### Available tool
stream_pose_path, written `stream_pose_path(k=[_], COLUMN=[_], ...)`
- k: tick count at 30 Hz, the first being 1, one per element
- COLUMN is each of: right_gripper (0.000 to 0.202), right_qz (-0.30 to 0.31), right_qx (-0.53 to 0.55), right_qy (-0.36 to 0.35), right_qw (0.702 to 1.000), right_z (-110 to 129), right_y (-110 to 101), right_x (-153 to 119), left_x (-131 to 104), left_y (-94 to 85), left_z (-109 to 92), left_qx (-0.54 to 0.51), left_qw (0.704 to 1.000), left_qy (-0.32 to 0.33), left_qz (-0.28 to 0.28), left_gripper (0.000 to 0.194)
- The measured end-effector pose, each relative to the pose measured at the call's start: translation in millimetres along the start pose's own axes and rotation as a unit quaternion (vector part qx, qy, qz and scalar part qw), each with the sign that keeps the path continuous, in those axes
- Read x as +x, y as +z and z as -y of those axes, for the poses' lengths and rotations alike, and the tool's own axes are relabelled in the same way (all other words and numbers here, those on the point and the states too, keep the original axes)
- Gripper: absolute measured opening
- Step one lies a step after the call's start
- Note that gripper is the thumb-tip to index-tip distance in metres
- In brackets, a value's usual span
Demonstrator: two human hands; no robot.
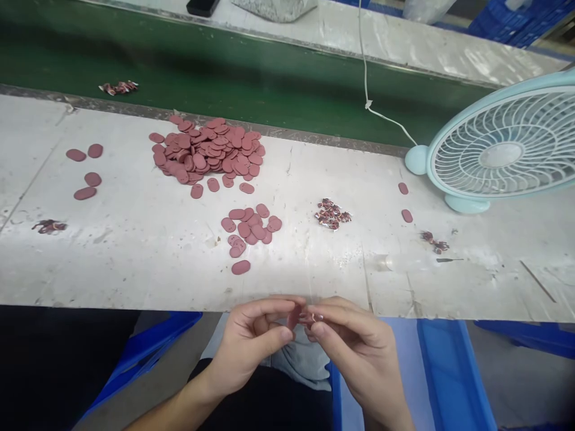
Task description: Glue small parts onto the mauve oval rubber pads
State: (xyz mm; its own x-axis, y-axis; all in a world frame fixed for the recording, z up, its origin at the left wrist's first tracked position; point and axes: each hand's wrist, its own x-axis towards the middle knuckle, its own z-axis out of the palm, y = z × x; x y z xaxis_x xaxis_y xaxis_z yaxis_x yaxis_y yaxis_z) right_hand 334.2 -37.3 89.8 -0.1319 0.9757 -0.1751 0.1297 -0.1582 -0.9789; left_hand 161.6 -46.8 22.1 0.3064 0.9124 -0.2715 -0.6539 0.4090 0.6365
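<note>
Pinching a flat reddish oval piece (294, 316) and a small shiny dark-red piece (311, 318), fingertips nearly closed: both hands (302, 344).

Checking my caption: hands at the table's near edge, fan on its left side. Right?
The head view shows the fan on the right side of the table, not the left; the left hand and right hand are at its near edge.

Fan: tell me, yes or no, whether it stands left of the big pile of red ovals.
No, the fan stands to the right of the big pile of red ovals.
</note>
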Motion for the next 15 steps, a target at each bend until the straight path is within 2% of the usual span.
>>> stream_pose_path(k=[5, 9, 15], right_gripper=[0.019, 0.017, 0.020], right_qz=[0.002, 0.016, 0.042], right_qx=[-0.022, -0.020, -0.061], right_qy=[0.021, 0.047, 0.036], right_qw=[1.000, 0.999, 0.997], right_z=[3.2, 3.8, 7.6], right_y=[4.3, 2.7, -3.4], right_x=[-0.1, 1.5, 4.3], left_x=[-0.6, -0.8, -0.7], left_y=[0.4, 0.5, -0.1], left_z=[0.5, 0.0, -0.4], left_qx=[0.014, -0.012, 0.005], left_qw=[1.000, 1.000, 0.999], left_qy=[0.005, -0.018, -0.049], left_qz=[0.001, -0.012, 0.006], left_gripper=[0.025, 0.019, 0.008])
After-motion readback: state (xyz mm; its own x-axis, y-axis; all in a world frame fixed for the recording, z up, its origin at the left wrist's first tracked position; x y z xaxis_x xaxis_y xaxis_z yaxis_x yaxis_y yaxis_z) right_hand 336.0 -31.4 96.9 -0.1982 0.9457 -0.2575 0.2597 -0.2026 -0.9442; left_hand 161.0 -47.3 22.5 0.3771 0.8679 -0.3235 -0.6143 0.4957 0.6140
